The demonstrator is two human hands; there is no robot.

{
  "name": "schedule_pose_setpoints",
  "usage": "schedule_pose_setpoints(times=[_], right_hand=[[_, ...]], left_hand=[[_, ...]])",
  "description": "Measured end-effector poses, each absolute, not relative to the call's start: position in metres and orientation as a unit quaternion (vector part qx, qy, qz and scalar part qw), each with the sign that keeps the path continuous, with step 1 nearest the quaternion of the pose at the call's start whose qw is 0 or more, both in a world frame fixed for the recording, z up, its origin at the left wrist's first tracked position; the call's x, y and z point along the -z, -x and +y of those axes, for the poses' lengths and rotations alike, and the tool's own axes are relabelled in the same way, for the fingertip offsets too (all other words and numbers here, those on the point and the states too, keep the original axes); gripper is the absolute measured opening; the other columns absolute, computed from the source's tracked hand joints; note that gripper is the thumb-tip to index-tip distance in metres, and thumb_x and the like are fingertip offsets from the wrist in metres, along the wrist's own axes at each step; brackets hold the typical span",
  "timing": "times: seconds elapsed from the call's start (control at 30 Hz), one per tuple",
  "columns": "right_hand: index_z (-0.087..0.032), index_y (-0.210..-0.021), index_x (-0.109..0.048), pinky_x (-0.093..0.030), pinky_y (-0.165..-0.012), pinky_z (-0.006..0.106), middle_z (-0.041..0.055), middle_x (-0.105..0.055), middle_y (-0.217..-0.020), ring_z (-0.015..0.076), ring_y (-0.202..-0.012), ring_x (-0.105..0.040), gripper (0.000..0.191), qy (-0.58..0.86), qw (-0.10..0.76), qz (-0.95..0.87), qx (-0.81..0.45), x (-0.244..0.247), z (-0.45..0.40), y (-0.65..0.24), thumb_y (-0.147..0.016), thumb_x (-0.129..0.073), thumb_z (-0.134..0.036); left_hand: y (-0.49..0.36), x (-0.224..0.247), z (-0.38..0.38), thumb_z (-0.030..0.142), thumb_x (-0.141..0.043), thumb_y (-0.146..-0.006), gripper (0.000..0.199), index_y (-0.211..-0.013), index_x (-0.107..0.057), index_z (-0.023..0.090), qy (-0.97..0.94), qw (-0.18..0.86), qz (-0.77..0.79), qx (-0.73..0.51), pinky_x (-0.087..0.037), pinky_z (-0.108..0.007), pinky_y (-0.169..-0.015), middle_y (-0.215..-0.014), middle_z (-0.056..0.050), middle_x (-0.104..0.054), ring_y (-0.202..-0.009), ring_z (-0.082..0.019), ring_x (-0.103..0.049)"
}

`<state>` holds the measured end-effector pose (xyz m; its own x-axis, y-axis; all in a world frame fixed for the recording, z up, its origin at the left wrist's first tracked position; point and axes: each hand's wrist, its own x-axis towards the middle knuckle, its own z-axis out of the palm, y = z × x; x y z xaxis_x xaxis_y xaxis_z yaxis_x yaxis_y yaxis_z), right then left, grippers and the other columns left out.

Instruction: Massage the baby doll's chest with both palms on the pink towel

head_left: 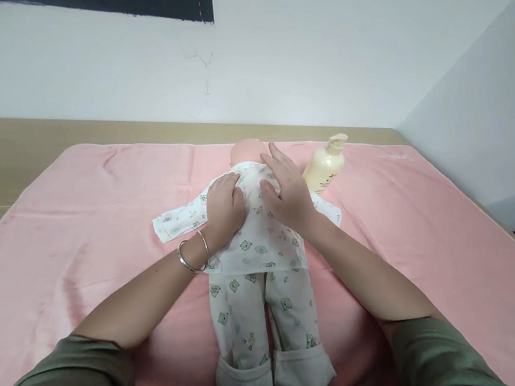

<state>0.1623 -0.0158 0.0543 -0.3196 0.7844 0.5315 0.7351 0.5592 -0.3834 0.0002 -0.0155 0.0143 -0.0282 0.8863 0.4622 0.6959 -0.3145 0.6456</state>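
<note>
Pink sheet (pixel 117 201): base, looks soft, may ruck if dragged. Doll (pixel 260 243) lies mid-sheet, head end away from the person; probably light, firm body (can't tell if front or back is up). Trousers (pixel 247 301): loose, cuffs rolled, no feet showing, so poor grip. Top (pixel 260 258): thin, limp, likely slides over the body; take the torso under the arms, not the sleeves. Right hand (pixel 290 195): spread, thumb out, on upper top. Left hand (pixel 225 206): fingers together on opposite shoulder; can't tell if pinching cloth. Pump bottle (pixel 328 164): just beyond right hand, smooth, likely slippery.
</note>
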Motion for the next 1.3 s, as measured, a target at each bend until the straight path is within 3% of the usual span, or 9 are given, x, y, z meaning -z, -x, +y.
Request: schedule_pose_setpoints(times=[0.3,0.43,0.5,0.6,0.67,0.77,0.93,1.13,1.3], right_hand=[[-0.007,-0.155,-0.039,-0.025,-0.126,0.061,0.0195,-0.027,-0.167,0.0379,-0.157,-0.021,0.055,0.461,0.086,-0.881,-0.069,-0.067,-0.036,-0.153,-0.103,-0.035,-0.026],[-0.011,-0.157,-0.035,-0.037,-0.119,0.064,0.0188,-0.026,-0.168,0.0408,-0.156,-0.022,0.059,0.44,0.018,-0.892,-0.099,-0.095,-0.059,-0.168,-0.101,-0.041,-0.026],[-0.012,-0.156,-0.037,-0.043,-0.115,0.061,0.018,-0.031,-0.166,0.0406,-0.154,-0.028,0.06,0.41,-0.006,-0.902,-0.135,-0.11,-0.066,-0.18,-0.099,-0.045,-0.028],[-0.017,-0.157,-0.038,-0.048,-0.112,0.057,0.0148,-0.043,-0.161,0.0378,-0.142,-0.05,0.06,0.368,-0.029,-0.907,-0.201,-0.135,-0.071,-0.199,-0.1,-0.046,-0.036],[-0.022,-0.16,-0.033,-0.049,-0.111,0.053,0.0111,-0.041,-0.163,0.0348,-0.14,-0.053,0.062,0.374,-0.008,-0.901,-0.22,-0.151,-0.072,-0.212,-0.101,-0.046,-0.038],[-0.029,-0.159,-0.033,-0.045,-0.117,0.05,0.0048,-0.037,-0.165,0.0304,-0.148,-0.043,0.06,0.417,0.089,-0.881,-0.206,-0.168,-0.072,-0.233,-0.101,-0.046,-0.034],[-0.03,-0.155,-0.042,-0.036,-0.123,0.053,0.0019,-0.044,-0.162,0.0302,-0.15,-0.04,0.056,0.514,0.217,-0.816,-0.153,-0.177,-0.062,-0.274,-0.1,-0.048,-0.039],[-0.019,-0.156,-0.04,-0.025,-0.128,0.054,0.0088,-0.028,-0.168,0.028,-0.157,-0.025,0.062,0.603,0.323,-0.72,-0.117,-0.155,-0.016,-0.295,-0.097,-0.047,-0.036],[-0.013,-0.153,-0.043,-0.024,-0.127,0.055,0.0161,-0.027,-0.168,0.0311,-0.158,-0.023,0.061,0.596,0.29,-0.741,-0.106,-0.129,0.01,-0.285,-0.097,-0.045,-0.038]], left_hand=[[0.002,-0.015,-0.011,0.022,-0.038,-0.088,0.045,-0.12,-0.069,0.013,-0.687,0.128,0.576,-0.424,-0.046,-0.047,-0.112,-0.126,-0.013,-0.071,-0.12,-0.028,-0.063],[0.011,-0.018,-0.004,0.024,-0.042,-0.087,0.045,-0.12,-0.07,0.011,-0.652,0.16,0.599,-0.436,-0.045,-0.05,-0.114,-0.126,-0.016,-0.071,-0.121,-0.031,-0.063],[0.013,-0.025,-0.005,0.023,-0.047,-0.085,0.042,-0.117,-0.071,0.014,-0.623,0.188,0.61,-0.452,-0.045,-0.05,-0.114,-0.129,-0.015,-0.07,-0.124,-0.031,-0.062],[0.004,-0.049,-0.018,0.024,-0.054,-0.081,0.037,-0.113,-0.073,0.02,-0.614,0.213,0.578,-0.493,-0.043,-0.048,-0.117,-0.138,-0.01,-0.065,-0.134,-0.03,-0.057],[-0.011,-0.07,-0.03,0.026,-0.056,-0.08,0.036,-0.111,-0.074,0.022,-0.623,0.253,0.526,-0.52,-0.041,-0.047,-0.119,-0.137,-0.007,-0.067,-0.135,-0.029,-0.056],[-0.044,-0.1,-0.04,0.026,-0.061,-0.076,0.033,-0.106,-0.075,0.02,-0.608,0.408,0.439,-0.52,-0.045,-0.044,-0.116,-0.127,-0.007,-0.072,-0.129,-0.028,-0.06],[-0.095,-0.136,-0.02,0.037,-0.051,-0.088,0.046,-0.122,-0.065,0.009,-0.363,0.75,0.383,-0.399,-0.055,-0.043,-0.104,-0.13,-0.022,-0.066,-0.122,-0.03,-0.067],[-0.127,-0.16,0.012,0.043,-0.039,-0.098,0.062,-0.151,-0.039,0.011,-0.26,0.766,0.396,-0.435,-0.052,-0.034,-0.107,-0.156,-0.024,-0.043,-0.144,-0.028,-0.049],[-0.141,-0.162,0.024,0.042,-0.032,-0.1,0.061,-0.153,-0.034,0.01,-0.224,0.786,0.364,-0.447,-0.058,-0.035,-0.096,-0.149,-0.026,-0.049,-0.124,-0.027,-0.065]])
